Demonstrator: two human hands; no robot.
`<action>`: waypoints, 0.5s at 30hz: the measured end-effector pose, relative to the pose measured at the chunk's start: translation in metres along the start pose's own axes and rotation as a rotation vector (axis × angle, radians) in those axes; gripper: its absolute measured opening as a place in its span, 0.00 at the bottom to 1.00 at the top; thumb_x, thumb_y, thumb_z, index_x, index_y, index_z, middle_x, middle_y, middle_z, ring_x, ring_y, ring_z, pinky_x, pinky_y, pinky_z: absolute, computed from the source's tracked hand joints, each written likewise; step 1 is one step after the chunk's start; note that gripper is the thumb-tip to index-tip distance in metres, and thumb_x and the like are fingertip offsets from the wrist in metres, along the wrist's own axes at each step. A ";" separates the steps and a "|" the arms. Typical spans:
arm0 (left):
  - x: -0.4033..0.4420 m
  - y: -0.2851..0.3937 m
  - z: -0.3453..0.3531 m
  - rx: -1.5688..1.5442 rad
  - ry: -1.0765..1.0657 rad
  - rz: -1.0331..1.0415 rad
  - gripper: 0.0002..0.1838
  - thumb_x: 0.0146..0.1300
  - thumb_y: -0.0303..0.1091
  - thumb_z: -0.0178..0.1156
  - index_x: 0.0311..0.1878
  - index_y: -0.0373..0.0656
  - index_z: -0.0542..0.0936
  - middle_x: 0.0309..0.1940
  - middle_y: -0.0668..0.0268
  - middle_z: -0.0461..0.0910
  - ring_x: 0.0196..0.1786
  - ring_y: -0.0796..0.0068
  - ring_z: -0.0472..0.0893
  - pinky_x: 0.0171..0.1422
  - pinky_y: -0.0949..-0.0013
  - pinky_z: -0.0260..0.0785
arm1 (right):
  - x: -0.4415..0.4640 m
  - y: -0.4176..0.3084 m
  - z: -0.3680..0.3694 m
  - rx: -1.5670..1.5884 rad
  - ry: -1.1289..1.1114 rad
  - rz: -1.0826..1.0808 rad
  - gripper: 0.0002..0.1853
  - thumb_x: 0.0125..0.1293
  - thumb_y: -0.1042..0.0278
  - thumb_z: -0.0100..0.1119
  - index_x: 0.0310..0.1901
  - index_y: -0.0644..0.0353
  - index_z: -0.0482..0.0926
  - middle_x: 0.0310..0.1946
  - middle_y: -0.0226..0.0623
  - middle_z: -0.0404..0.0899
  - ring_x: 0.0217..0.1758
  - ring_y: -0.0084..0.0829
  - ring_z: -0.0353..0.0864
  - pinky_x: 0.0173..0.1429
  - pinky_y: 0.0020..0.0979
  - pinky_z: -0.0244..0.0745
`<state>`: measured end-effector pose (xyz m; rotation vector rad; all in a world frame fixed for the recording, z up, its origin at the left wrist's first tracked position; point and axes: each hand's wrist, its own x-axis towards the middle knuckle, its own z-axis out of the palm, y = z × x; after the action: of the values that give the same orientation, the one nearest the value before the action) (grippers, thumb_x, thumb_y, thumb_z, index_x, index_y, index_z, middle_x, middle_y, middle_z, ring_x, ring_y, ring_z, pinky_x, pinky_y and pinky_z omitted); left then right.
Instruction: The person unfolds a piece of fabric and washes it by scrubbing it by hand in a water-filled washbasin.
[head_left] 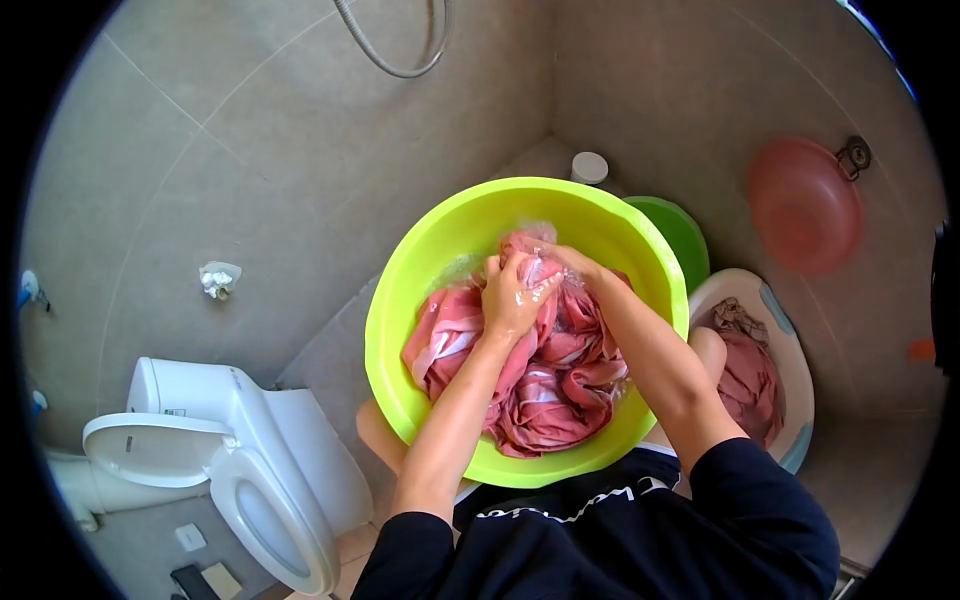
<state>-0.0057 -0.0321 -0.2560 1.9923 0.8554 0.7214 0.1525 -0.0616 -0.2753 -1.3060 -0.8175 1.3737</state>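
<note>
A large lime-green basin [395, 360] stands in front of me with wet, soapy pink cloth [565, 400] heaped in it. The cloth has paler, whitish patches, and its exact kind cannot be made out. My left hand [512, 300] is closed around a bunched part of it, near the middle of the basin. Just beside it on the far side, my right hand [565, 262] grips the same bunch, its fingers partly hidden by cloth and suds. Water splashes around both hands.
To the right, a pale tub [800, 385] holds more pink cloth. A green basin [672, 235] and a white-lidded container [589, 168] stand behind. A pink basin [805, 205] hangs on the wall. At left is a toilet [270, 500]; a shower hose [400, 72] hangs above.
</note>
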 end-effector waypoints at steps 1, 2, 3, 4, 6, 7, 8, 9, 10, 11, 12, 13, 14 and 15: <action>-0.003 0.019 -0.003 0.177 0.060 0.031 0.26 0.48 0.46 0.72 0.46 0.43 0.76 0.42 0.53 0.74 0.44 0.50 0.77 0.49 0.56 0.70 | -0.006 0.002 0.002 0.141 -0.039 -0.041 0.18 0.72 0.59 0.46 0.56 0.62 0.74 0.50 0.31 0.77 0.49 0.25 0.76 0.55 0.26 0.71; -0.004 0.028 -0.004 0.156 0.107 0.100 0.20 0.51 0.44 0.69 0.43 0.44 0.77 0.35 0.54 0.74 0.40 0.49 0.76 0.47 0.56 0.70 | -0.012 -0.002 0.003 0.160 -0.020 0.030 0.19 0.70 0.60 0.50 0.58 0.61 0.73 0.50 0.30 0.77 0.50 0.25 0.77 0.56 0.27 0.72; 0.000 0.034 -0.006 0.156 0.111 0.107 0.20 0.51 0.44 0.69 0.43 0.44 0.77 0.35 0.54 0.74 0.40 0.49 0.76 0.47 0.56 0.70 | -0.012 -0.002 0.001 0.156 -0.021 0.023 0.19 0.70 0.60 0.50 0.58 0.61 0.73 0.50 0.30 0.77 0.50 0.25 0.77 0.56 0.27 0.72; 0.001 0.039 -0.008 0.176 0.093 0.125 0.19 0.52 0.46 0.68 0.41 0.45 0.78 0.37 0.53 0.74 0.40 0.50 0.77 0.46 0.55 0.70 | -0.015 0.002 0.002 -0.104 0.005 -0.121 0.19 0.69 0.61 0.52 0.57 0.62 0.74 0.49 0.35 0.78 0.50 0.29 0.78 0.57 0.29 0.72; 0.006 0.049 -0.014 0.288 0.031 0.152 0.16 0.56 0.44 0.65 0.39 0.42 0.78 0.36 0.54 0.77 0.39 0.55 0.79 0.44 0.58 0.71 | -0.023 0.002 -0.003 -0.745 -0.002 -0.425 0.20 0.65 0.58 0.54 0.51 0.64 0.78 0.48 0.52 0.79 0.51 0.42 0.79 0.58 0.34 0.70; 0.011 0.046 -0.015 0.287 0.025 0.153 0.16 0.56 0.44 0.65 0.39 0.42 0.78 0.36 0.54 0.77 0.39 0.55 0.79 0.44 0.58 0.71 | -0.030 0.004 -0.001 -0.743 0.003 -0.422 0.20 0.65 0.58 0.54 0.51 0.64 0.78 0.48 0.52 0.79 0.51 0.42 0.79 0.58 0.34 0.70; 0.018 0.034 -0.017 0.171 -0.029 0.028 0.18 0.58 0.46 0.64 0.40 0.40 0.77 0.40 0.54 0.77 0.40 0.57 0.80 0.46 0.59 0.72 | -0.038 -0.001 0.005 -0.665 0.185 -0.210 0.21 0.64 0.55 0.53 0.48 0.65 0.79 0.47 0.56 0.79 0.51 0.44 0.78 0.57 0.34 0.70; 0.025 0.020 -0.020 0.055 -0.077 -0.093 0.20 0.59 0.47 0.63 0.41 0.38 0.77 0.43 0.55 0.78 0.42 0.60 0.81 0.47 0.60 0.73 | -0.046 -0.011 0.010 -0.583 0.361 -0.004 0.22 0.63 0.53 0.52 0.45 0.67 0.80 0.45 0.60 0.78 0.51 0.47 0.78 0.57 0.34 0.69; 0.030 0.000 -0.026 -0.232 -0.106 -0.247 0.23 0.59 0.48 0.63 0.45 0.36 0.75 0.45 0.55 0.78 0.44 0.62 0.80 0.49 0.62 0.72 | -0.066 -0.029 0.015 -0.481 0.278 0.032 0.26 0.61 0.48 0.50 0.44 0.68 0.80 0.44 0.57 0.80 0.50 0.44 0.78 0.57 0.34 0.68; 0.032 -0.023 -0.032 -0.522 -0.137 -0.396 0.26 0.60 0.48 0.63 0.50 0.35 0.73 0.48 0.55 0.78 0.47 0.65 0.80 0.52 0.64 0.72 | -0.085 -0.047 0.021 -0.342 0.259 0.066 0.24 0.60 0.51 0.53 0.44 0.68 0.80 0.42 0.48 0.81 0.45 0.36 0.79 0.54 0.32 0.70; 0.025 -0.041 -0.040 -0.475 -0.197 -0.243 0.32 0.59 0.47 0.64 0.59 0.36 0.67 0.50 0.55 0.77 0.51 0.67 0.77 0.58 0.65 0.68 | -0.103 -0.066 0.024 -0.254 0.253 0.087 0.22 0.60 0.54 0.54 0.44 0.67 0.80 0.41 0.43 0.81 0.42 0.31 0.79 0.52 0.30 0.71; 0.011 -0.027 -0.050 -0.525 -0.262 -0.403 0.34 0.58 0.44 0.66 0.63 0.37 0.66 0.55 0.58 0.74 0.57 0.70 0.72 0.64 0.67 0.63 | -0.115 -0.080 0.025 -0.167 0.245 0.107 0.21 0.59 0.56 0.56 0.44 0.67 0.80 0.40 0.38 0.82 0.40 0.27 0.78 0.50 0.28 0.72; -0.003 -0.014 -0.060 -0.501 -0.440 -0.368 0.34 0.59 0.41 0.65 0.64 0.38 0.65 0.57 0.59 0.73 0.58 0.71 0.71 0.65 0.68 0.62 | -0.121 -0.083 0.019 -0.104 0.258 0.044 0.19 0.58 0.59 0.57 0.45 0.66 0.80 0.39 0.36 0.81 0.39 0.26 0.78 0.48 0.27 0.73; -0.017 -0.007 -0.066 -0.474 -0.617 -0.333 0.34 0.59 0.39 0.65 0.66 0.38 0.63 0.58 0.61 0.72 0.59 0.71 0.71 0.67 0.70 0.60 | -0.128 -0.089 0.014 -0.040 0.270 -0.017 0.18 0.57 0.62 0.58 0.45 0.65 0.80 0.38 0.34 0.81 0.38 0.24 0.78 0.47 0.26 0.74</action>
<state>-0.0670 -0.0119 -0.2325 1.4618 0.5505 0.0793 0.1429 -0.1597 -0.1540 -1.4735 -0.6722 1.1412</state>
